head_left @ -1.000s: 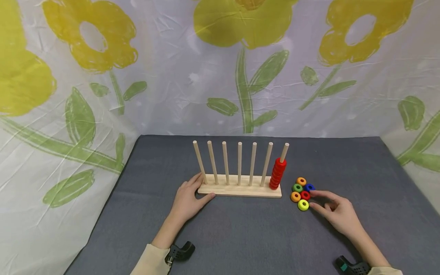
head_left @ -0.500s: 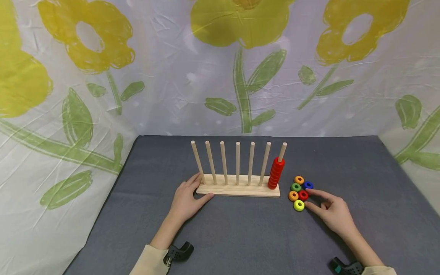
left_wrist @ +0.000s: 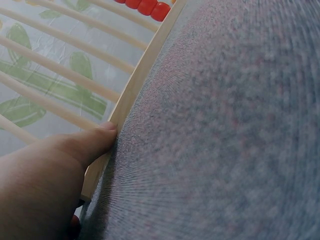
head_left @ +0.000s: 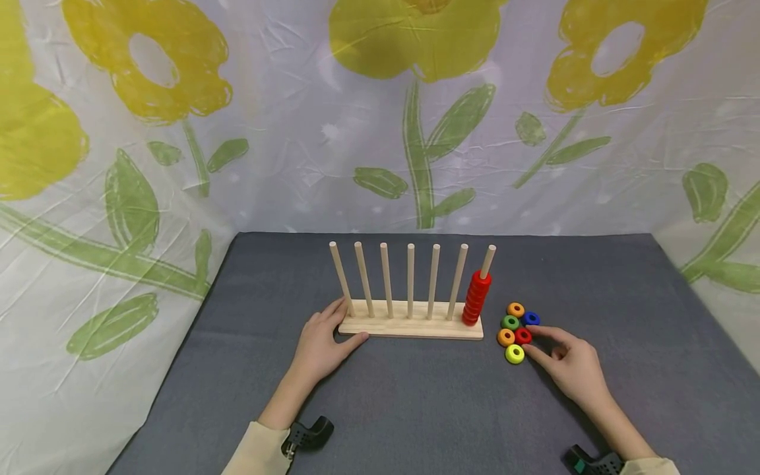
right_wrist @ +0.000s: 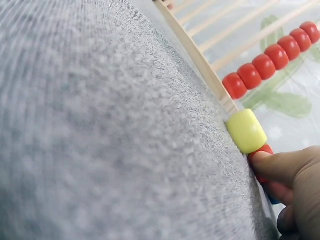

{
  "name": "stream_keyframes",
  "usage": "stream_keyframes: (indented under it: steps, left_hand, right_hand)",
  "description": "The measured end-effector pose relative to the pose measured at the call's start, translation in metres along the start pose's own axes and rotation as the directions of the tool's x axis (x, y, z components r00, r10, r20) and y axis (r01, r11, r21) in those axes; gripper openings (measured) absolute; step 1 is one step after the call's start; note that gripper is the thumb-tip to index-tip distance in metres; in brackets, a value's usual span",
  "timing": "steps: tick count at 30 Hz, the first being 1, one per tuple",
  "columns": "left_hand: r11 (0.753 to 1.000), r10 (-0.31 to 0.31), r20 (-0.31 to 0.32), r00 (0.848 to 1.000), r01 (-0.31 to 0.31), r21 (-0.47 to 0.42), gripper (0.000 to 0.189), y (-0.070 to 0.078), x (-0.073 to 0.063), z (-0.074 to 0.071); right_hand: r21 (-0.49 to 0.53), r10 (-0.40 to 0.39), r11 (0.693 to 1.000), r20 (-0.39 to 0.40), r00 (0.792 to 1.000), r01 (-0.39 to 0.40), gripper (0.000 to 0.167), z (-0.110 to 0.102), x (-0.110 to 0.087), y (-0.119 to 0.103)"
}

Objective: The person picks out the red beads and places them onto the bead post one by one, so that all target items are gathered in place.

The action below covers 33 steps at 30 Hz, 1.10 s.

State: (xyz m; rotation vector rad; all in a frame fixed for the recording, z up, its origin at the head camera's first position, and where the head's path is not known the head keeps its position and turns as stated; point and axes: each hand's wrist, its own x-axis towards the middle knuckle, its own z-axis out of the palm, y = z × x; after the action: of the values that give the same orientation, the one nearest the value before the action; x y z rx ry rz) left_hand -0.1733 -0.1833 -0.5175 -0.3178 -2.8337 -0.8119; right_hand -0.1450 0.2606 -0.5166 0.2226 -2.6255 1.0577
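Note:
A wooden peg rack (head_left: pixel 410 325) stands on the table, its rightmost peg stacked with red beads (head_left: pixel 477 298). My left hand (head_left: pixel 320 343) grips the rack's left end, thumb along the front edge of the base and fingers around the far side. Right of the rack lies a cluster of loose beads. My right hand (head_left: pixel 572 366) pinches a loose red bead (head_left: pixel 523 336) there between thumb and index finger. Close by the thumb sits a yellow bead (head_left: pixel 514 354), which partly hides the red one in the right wrist view.
Around the pinched bead lie a blue bead (head_left: pixel 531 318), a green bead (head_left: pixel 510 322) and two orange beads, one behind (head_left: pixel 516 309) and one to the left. A dark grey cloth (head_left: pixel 415 409) covers the table. Behind it hangs a flower-printed curtain (head_left: pixel 285 132).
My right hand has moved slightly left and closed in on the red bead. The yellow bead has shifted a little left. My left hand keeps its grip on the rack.

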Motion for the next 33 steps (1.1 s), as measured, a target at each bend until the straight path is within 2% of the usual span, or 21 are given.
stream_keyframes:
  steps: [9, 19, 33]
  left_hand:
    - [1.0, -0.007, 0.005, 1.0, 0.007, 0.0, 0.083, -0.0005, 0.001, -0.0012]
    - [1.0, -0.009, 0.014, 1.0, 0.009, -0.02, 0.083, 0.0004, -0.0006, -0.0017]
    - [1.0, -0.007, 0.001, 1.0, 0.007, -0.009, 0.083, 0.0012, 0.0, -0.0012]
  right_hand:
    - [-0.017, -0.042, 0.999, -0.001, 0.999, 0.042, 0.038, 0.0002, 0.0028, 0.0016]
    - [-0.014, 0.02, 1.0, 0.036, 0.999, -0.02, 0.035, -0.0033, -0.0011, 0.0]
    - [0.039, 0.019, 0.999, 0.039, 0.999, -0.02, 0.035, -0.0042, -0.0004, 0.0041]
